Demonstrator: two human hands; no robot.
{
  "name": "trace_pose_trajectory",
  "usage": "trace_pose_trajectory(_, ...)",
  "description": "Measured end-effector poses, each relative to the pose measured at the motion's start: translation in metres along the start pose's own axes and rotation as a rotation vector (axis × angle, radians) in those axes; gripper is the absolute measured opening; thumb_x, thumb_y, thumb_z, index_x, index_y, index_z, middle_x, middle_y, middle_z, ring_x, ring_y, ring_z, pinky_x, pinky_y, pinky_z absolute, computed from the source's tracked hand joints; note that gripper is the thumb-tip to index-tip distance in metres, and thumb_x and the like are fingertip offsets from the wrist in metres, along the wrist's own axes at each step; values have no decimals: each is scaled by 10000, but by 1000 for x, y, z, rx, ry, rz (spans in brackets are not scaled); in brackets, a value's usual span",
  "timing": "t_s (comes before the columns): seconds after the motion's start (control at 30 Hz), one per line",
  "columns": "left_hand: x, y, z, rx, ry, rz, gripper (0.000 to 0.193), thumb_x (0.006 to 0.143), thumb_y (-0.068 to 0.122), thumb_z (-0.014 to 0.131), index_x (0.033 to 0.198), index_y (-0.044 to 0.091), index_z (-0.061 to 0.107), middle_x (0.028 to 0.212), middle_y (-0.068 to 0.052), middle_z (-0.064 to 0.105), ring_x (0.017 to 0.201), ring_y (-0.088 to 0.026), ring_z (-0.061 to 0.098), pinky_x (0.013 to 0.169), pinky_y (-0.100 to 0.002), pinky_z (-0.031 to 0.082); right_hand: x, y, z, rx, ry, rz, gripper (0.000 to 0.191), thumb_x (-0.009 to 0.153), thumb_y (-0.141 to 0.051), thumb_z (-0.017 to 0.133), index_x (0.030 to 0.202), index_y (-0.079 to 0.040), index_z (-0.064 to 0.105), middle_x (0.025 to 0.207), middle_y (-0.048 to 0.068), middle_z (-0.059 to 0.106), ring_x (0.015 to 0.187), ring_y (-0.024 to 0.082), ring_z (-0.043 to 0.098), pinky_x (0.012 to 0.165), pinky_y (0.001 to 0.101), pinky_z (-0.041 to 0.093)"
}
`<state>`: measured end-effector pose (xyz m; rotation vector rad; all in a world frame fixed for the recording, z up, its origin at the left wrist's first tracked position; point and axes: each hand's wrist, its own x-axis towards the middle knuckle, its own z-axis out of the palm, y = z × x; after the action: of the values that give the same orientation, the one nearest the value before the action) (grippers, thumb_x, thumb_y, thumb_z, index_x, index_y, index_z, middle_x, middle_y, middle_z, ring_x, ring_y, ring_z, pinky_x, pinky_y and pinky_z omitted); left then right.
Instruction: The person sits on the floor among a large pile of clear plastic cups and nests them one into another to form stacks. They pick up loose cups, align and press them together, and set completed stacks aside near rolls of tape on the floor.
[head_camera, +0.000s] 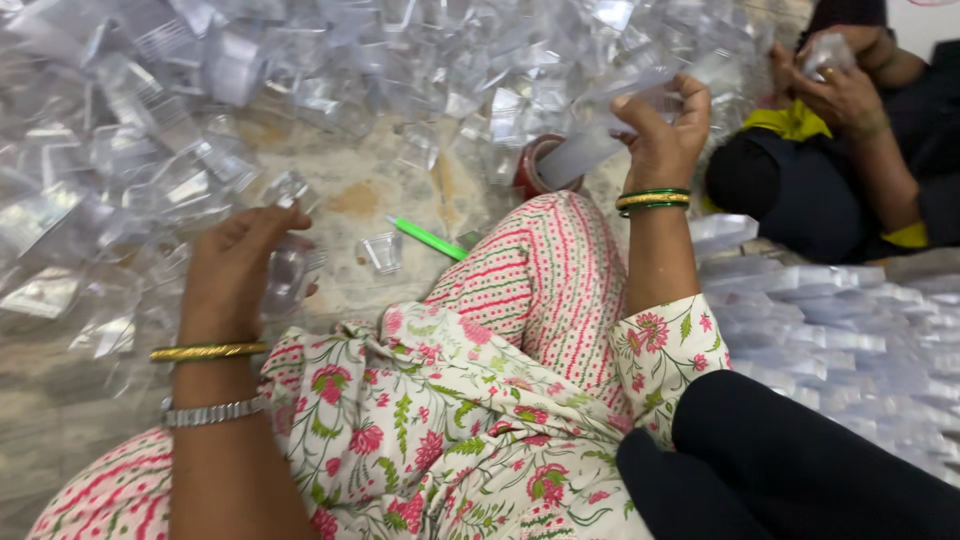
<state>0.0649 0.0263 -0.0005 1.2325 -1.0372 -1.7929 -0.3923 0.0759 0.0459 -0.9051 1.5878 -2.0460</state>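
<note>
I sit on a worn, stained stone floor (350, 195) in soft, even light. Beyond my knee, the floor's bare patch shows mottled tan and grey.

Worn, stained stone floor (345, 200), strewn with a heap of clear plastic pieces (150, 120), one slim green pen (428, 238), stacked clear plastic sheets (850, 320).

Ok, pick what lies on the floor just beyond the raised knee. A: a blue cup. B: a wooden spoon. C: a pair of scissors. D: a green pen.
D: a green pen lies on the floor by the knee, between the left hand and the right hand, near a small clear piece.
</note>
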Motion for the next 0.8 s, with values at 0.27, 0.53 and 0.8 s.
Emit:
trace_pose_trajectory(0.27, -2, 1, 1, 9, 53, -19, 286, 971, 325, 686, 970, 42, 725, 823, -84, 713, 579, -137, 616, 489, -315, 535, 14, 21, -46, -420, 98, -196, 646, 637, -4, 928, 1157, -72, 551, 1013, 56, 640, 858, 172, 672, 663, 337, 622)
trace_pose_trajectory(0.53, -5, 11, 5, 89, 93, -32, 540, 931, 556, 633, 919, 27, 742, 737, -71, 650, 543, -156, 601, 454, -319, 527, 4, 15, -22, -673, 28, -658, 762, 705, 22, 975, 1343, -62, 566, 1273, 77, 603, 1188, 210, 627, 1103, 359, 533)
trace_pose_trajectory(0.8, 3, 5, 7, 161, -83, -64, 679, 926, 644, 566, 908, 2, 787, 816, -83, 711, 604, -156, 667, 495, -313, 559, -111, 29, 124, -36, -905, 57, 803, 700, 123, 916, 1413, -14, 572, 1333, 50, 620, 1258, 180, 600, 1117, 358, 539)
